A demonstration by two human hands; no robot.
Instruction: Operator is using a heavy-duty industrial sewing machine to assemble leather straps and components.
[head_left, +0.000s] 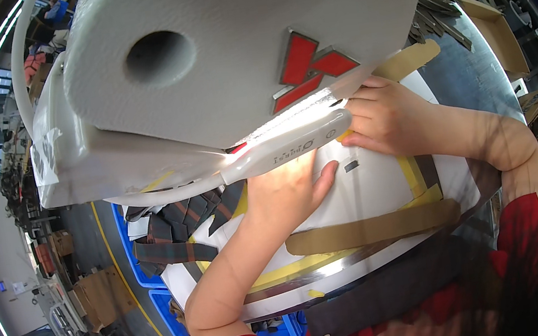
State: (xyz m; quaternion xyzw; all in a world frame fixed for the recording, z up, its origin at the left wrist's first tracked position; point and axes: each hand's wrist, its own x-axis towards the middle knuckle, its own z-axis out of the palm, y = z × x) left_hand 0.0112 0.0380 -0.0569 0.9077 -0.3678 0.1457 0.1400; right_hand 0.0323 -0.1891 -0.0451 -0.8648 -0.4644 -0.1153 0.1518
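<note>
A large light-grey sewing machine head (233, 69) with a red emblem fills the upper middle. Under it, a small lamp (287, 148) shines brightly and hides the working spot. My left hand (287, 193) lies flat on the white work surface (330, 204), thumb spread to the side and fingertips covered by the lamp. To the lamp's right, my right hand (379, 113) is closed with bent fingers. A bit of yellow shows at its thumb, but what it grips is hidden. A brown fabric strip (375, 228) lies crosswise nearer me.
Dark plaid fabric pieces (184, 226) lie left of my left forearm, over a blue bin (130, 251). Another yellow-brown strip (409, 61) rests beyond my right hand. Several dark strips (437, 11) sit on the metal table at far right, beside cardboard boxes (492, 34).
</note>
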